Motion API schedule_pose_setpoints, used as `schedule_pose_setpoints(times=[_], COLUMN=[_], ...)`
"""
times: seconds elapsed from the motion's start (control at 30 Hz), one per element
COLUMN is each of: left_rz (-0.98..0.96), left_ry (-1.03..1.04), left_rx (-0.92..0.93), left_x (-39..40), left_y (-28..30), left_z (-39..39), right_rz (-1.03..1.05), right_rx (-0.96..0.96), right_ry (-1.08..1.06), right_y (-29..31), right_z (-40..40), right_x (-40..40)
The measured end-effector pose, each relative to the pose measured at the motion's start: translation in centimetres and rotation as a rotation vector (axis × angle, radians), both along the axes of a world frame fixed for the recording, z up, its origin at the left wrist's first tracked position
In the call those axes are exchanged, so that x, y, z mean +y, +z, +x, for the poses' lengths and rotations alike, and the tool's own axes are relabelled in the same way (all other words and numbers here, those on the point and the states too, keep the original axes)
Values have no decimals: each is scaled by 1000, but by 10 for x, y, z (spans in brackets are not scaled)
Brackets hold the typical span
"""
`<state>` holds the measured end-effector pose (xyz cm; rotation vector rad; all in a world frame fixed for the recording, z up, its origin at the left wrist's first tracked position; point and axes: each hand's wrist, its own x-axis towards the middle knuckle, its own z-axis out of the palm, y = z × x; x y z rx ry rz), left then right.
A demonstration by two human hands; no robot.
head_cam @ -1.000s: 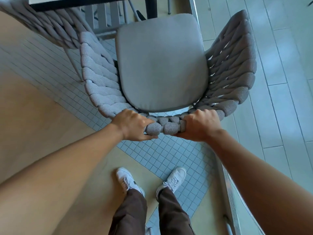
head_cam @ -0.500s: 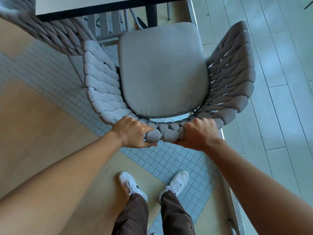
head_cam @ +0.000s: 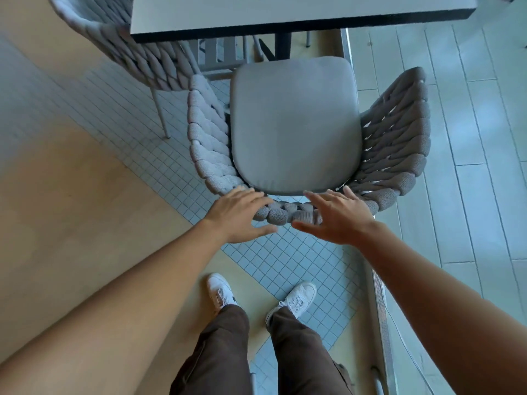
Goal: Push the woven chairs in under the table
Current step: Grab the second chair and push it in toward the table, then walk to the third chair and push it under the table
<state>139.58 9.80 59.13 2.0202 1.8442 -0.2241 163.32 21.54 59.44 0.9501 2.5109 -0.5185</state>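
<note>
A woven grey chair [head_cam: 209, 143] with a smooth grey seat cushion [head_cam: 293, 124] stands right below me, its front at the edge of the white, dark-rimmed table [head_cam: 285, 15]. My left hand [head_cam: 239, 213] and my right hand [head_cam: 339, 216] hover over the braided top of the chair's backrest [head_cam: 288, 213], fingers spread, gripping nothing. A second woven chair [head_cam: 128, 44] stands to the left, its front hidden under the table.
My feet in white shoes [head_cam: 221, 289] stand on a small-tile floor strip [head_cam: 285, 260] behind the chair. A metal floor rail [head_cam: 379, 295] runs along the right, with pale plank flooring [head_cam: 470, 166] beyond it. A dark table leg [head_cam: 282, 44] rises ahead of the seat.
Both hands have let go of the backrest and opened. The chair has moved forward to the table, which now shows more in the view.
</note>
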Motion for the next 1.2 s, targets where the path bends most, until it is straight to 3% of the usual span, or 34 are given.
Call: schedule_pose_setpoints(times=[0.07, 0.27, 0.63, 1.2], left_rz=[-43, 62, 24, 66], left_ry=[63, 233, 433, 685], left_rx=[2, -9, -50, 13], left_x=[-11, -53, -156, -266], left_y=[15, 56, 81, 112], left_z=[-3, -30, -144, -313], right_rz=[5, 19, 4, 8], right_rx=[-7, 20, 42, 76], right_ry=[24, 83, 127, 326], right_y=[17, 65, 107, 120], right_z=[-11, -61, -198, -390], right_x=[-2, -28, -115, -170])
